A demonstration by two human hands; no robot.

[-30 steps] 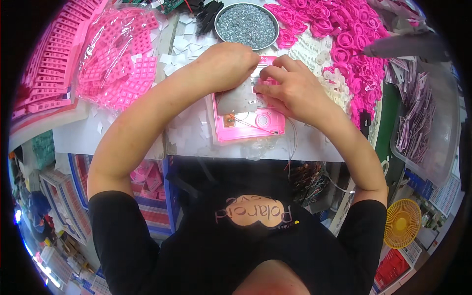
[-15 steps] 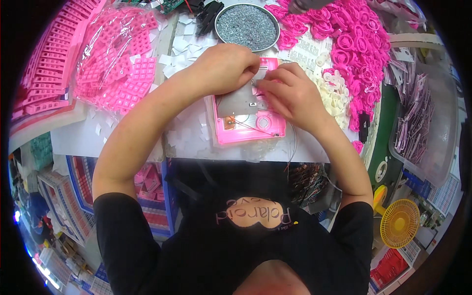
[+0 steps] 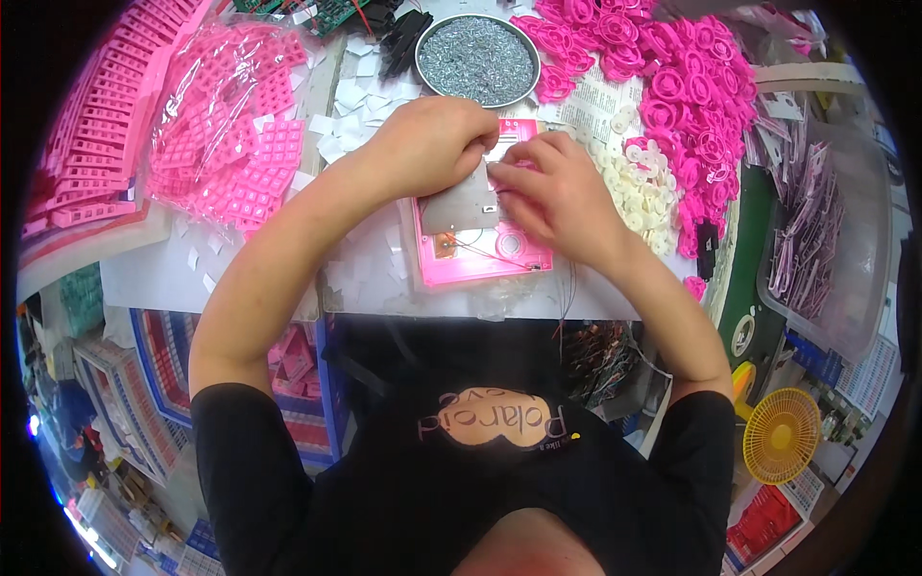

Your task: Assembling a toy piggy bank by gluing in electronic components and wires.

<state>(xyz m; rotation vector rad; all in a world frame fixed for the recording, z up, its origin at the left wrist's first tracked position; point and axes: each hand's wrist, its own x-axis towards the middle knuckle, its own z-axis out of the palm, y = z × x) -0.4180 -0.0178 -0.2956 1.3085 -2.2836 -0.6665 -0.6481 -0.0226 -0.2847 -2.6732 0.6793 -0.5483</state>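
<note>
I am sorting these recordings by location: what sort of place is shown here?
Probably an assembly workshop: an open pink casing, a heap of pink rings and a round dish of small metal pieces share a white worktop.

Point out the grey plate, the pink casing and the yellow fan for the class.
Grey plate (image 3: 459, 209): head view, on its flat face.
Pink casing (image 3: 480, 272): head view, on its lower edge, nearest the person.
Yellow fan (image 3: 783, 437): head view, on the middle of its round grille.

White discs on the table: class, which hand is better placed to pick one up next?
Probably the right hand: it is nearer the white discs; the left hand is farther away, by the grey plate.
</note>
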